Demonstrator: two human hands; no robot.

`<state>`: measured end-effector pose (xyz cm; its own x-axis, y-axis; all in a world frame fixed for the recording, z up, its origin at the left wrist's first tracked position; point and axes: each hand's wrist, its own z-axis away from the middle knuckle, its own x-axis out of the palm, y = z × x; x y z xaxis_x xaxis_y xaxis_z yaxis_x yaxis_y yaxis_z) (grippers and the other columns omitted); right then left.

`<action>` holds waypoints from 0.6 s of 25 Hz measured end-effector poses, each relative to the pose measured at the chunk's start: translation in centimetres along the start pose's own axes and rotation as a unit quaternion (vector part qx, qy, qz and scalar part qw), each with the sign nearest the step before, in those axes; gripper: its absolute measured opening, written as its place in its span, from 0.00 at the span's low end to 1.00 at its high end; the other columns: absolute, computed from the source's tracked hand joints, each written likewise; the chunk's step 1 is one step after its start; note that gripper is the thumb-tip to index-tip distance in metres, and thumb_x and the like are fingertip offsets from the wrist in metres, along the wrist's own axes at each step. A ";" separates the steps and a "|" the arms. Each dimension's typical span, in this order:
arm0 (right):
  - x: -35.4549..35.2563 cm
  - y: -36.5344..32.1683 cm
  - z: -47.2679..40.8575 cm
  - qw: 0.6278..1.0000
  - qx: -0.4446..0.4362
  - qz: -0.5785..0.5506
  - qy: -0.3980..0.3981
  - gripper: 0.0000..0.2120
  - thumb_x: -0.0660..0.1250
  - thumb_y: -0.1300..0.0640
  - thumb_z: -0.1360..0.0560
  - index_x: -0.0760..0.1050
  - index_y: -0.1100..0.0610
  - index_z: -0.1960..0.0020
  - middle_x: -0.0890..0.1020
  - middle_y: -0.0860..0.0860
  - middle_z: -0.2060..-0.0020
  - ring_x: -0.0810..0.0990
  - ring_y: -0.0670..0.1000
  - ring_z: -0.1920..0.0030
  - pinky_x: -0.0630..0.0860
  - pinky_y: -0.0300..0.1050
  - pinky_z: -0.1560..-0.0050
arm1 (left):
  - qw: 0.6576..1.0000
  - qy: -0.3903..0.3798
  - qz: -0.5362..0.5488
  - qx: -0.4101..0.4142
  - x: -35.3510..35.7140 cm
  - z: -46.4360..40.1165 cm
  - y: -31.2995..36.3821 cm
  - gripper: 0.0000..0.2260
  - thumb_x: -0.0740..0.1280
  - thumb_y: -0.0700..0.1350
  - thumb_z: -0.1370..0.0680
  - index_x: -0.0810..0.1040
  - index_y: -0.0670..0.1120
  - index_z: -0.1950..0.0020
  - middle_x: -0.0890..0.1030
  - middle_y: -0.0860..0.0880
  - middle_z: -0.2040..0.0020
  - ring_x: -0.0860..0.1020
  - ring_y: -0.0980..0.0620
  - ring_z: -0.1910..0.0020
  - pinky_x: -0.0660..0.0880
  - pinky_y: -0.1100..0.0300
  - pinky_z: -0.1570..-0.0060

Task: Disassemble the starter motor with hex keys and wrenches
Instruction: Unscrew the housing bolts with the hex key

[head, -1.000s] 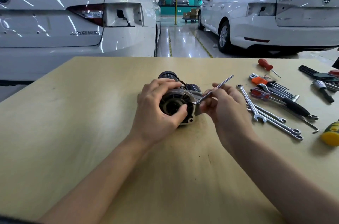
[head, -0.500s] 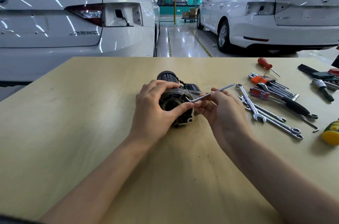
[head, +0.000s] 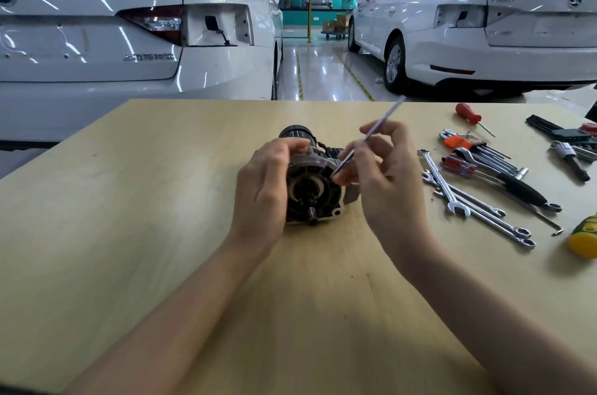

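Dark starter motor (head: 311, 187) lies on its side, thin wrench (head: 368, 136) angled against its flange.

A pale wooden table (head: 135, 233) carries everything. The starter motor (head: 311, 187) lies on its side near the middle, open end toward the camera. To the right, well apart from it, lie several combination wrenches (head: 465, 200) fanned together, a red-handled screwdriver (head: 469, 115) near the far edge, an orange hex key set (head: 465, 144), and a yellow-handled tool (head: 584, 238) at the right border.

white cars (head: 484, 23) | wooden table (head: 129, 233) | red screwdriver (head: 468, 114) | yellow handle (head: 583, 241)
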<state>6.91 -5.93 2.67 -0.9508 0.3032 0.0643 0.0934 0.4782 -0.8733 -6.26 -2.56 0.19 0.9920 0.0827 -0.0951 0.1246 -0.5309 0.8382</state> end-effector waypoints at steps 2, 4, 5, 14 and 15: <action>0.4 0.0 -0.2 0.983 -0.121 0.127 -0.056 0.11 0.62 0.66 0.22 0.71 0.53 0.44 0.76 0.46 0.65 0.75 0.45 0.71 0.71 0.34 0.69 | 0.994 0.037 0.086 -0.065 -0.1 -0.5 0.2 0.20 0.49 0.50 0.18 0.80 0.45 0.49 0.83 0.45 0.51 0.80 0.51 0.48 0.75 0.59 0.47; 0.7 0.1 -0.5 0.949 -0.202 0.222 -0.094 0.13 0.65 0.65 0.24 0.75 0.57 0.41 0.74 0.41 0.63 0.73 0.43 0.68 0.68 0.30 0.64 | 0.976 0.088 0.156 -0.124 -0.6 -1.2 0.3 0.22 0.46 0.49 0.15 0.78 0.44 0.50 0.83 0.43 0.53 0.80 0.49 0.51 0.75 0.57 0.48; 0.8 0.2 -0.6 0.934 -0.226 0.254 -0.110 0.12 0.65 0.64 0.24 0.77 0.58 0.42 0.73 0.39 0.62 0.72 0.41 0.67 0.68 0.30 0.62 | 0.962 0.113 0.196 -0.154 -0.9 -1.6 0.3 0.22 0.45 0.49 0.15 0.77 0.43 0.51 0.82 0.43 0.54 0.80 0.48 0.53 0.74 0.54 0.47; 0.5 0.5 -0.4 0.786 -0.323 0.450 -0.275 0.11 0.65 0.64 0.26 0.83 0.55 0.50 0.80 0.49 0.60 0.76 0.53 0.57 0.67 0.45 0.53 | 0.876 0.161 0.313 -0.331 -2.8 -2.4 -0.7 0.22 0.48 0.55 0.18 0.76 0.43 0.51 0.82 0.42 0.51 0.80 0.46 0.54 0.72 0.49 0.41; 0.5 0.4 -0.3 0.793 -0.322 0.440 -0.270 0.11 0.65 0.64 0.25 0.83 0.55 0.49 0.80 0.49 0.60 0.76 0.52 0.57 0.69 0.46 0.53 | 0.876 0.155 0.314 -0.331 -2.7 -2.3 -0.7 0.23 0.48 0.55 0.18 0.76 0.43 0.51 0.82 0.42 0.52 0.80 0.46 0.55 0.72 0.50 0.44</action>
<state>6.61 -5.33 2.47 -0.4056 0.4389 -0.8018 0.7572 0.6527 -0.0258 -9.06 -0.46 1.07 0.7960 0.2293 0.5602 -0.5832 0.0433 0.8111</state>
